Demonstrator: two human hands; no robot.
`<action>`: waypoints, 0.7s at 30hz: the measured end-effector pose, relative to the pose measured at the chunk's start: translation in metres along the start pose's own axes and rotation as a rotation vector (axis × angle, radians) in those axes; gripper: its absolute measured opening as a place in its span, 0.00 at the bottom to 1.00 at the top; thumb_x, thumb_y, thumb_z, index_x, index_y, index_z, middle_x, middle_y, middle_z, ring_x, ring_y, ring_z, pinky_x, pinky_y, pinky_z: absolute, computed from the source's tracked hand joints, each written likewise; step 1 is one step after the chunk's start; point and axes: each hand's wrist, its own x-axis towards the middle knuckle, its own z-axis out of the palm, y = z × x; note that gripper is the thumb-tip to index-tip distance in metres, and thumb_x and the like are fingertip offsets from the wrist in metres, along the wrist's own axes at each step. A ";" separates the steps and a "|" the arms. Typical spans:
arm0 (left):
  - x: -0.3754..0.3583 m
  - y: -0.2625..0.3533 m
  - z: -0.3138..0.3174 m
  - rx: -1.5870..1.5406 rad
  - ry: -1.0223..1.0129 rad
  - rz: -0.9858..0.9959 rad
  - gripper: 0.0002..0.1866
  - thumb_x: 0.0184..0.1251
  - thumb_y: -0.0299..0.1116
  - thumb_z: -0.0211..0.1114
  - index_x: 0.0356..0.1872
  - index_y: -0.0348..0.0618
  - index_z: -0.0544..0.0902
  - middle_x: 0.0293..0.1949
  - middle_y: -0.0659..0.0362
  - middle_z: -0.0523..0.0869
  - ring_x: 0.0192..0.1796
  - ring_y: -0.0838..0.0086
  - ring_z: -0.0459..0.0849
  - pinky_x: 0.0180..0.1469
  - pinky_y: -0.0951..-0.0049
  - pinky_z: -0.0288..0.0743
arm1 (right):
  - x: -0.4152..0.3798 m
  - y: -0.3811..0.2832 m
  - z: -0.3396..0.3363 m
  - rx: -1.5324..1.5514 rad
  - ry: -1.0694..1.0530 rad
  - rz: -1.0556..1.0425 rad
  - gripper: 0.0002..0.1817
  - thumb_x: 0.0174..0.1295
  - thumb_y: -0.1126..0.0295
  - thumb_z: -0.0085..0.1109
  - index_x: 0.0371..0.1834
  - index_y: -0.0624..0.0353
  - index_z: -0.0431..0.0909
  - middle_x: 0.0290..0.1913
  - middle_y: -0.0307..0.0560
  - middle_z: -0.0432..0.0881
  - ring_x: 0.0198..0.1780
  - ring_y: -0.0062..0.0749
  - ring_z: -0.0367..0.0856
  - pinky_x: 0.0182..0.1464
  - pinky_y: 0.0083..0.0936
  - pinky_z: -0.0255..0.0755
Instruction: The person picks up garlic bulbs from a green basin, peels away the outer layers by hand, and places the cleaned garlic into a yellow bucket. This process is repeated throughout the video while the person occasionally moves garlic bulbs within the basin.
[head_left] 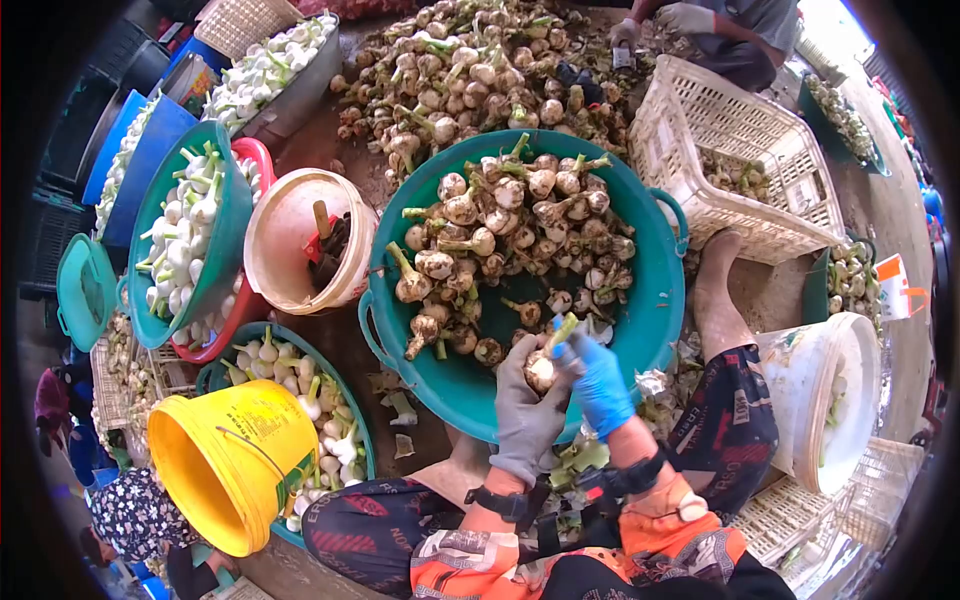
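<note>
My left hand (527, 415), in a grey glove, is closed around a garlic bulb (539, 371) with a short green stem. The blue-gloved right hand (597, 382) presses its fingers against the same bulb, right at the stem. Both hands work over the near rim of a large green tub (455, 395). Inside this tub lies a heap of unpeeled garlic bulbs (520, 225) with brown skins and cut stems. Loose peelings (580, 457) lie below my hands, between my knees.
Behind the tub spreads a big pile of garlic (470, 70). A white plastic crate (735, 150) stands at right, a white bucket (820, 400) below it. To the left are a pale bucket (310, 240), a yellow bucket (232, 465) and a basin of white garlic (185, 235). Another person's gloved hand (685, 18) shows at top.
</note>
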 end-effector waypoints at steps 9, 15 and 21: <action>-0.041 0.054 -0.029 -0.272 -0.150 -0.243 0.30 0.56 0.18 0.69 0.61 0.38 0.70 0.48 0.58 0.81 0.45 0.78 0.81 0.47 0.77 0.79 | -0.052 0.006 -0.007 -0.164 -0.121 -0.259 0.23 0.67 0.68 0.57 0.64 0.61 0.71 0.40 0.46 0.84 0.39 0.17 0.76 0.43 0.21 0.73; -0.057 0.082 -0.052 -0.526 -0.305 -0.517 0.29 0.58 0.19 0.66 0.62 0.39 0.70 0.43 0.57 0.81 0.37 0.78 0.82 0.36 0.80 0.78 | -0.077 -0.013 -0.017 -0.599 -0.085 -0.434 0.08 0.57 0.77 0.59 0.39 0.63 0.78 0.24 0.42 0.78 0.28 0.21 0.75 0.31 0.27 0.71; -0.072 0.050 -0.053 -1.188 -0.439 -0.544 0.24 0.68 0.40 0.58 0.61 0.40 0.73 0.35 0.60 0.83 0.27 0.79 0.80 0.22 0.82 0.70 | -0.068 0.029 -0.029 -0.134 0.051 -0.300 0.20 0.60 0.80 0.50 0.56 0.68 0.76 0.50 0.44 0.81 0.47 0.28 0.79 0.50 0.24 0.74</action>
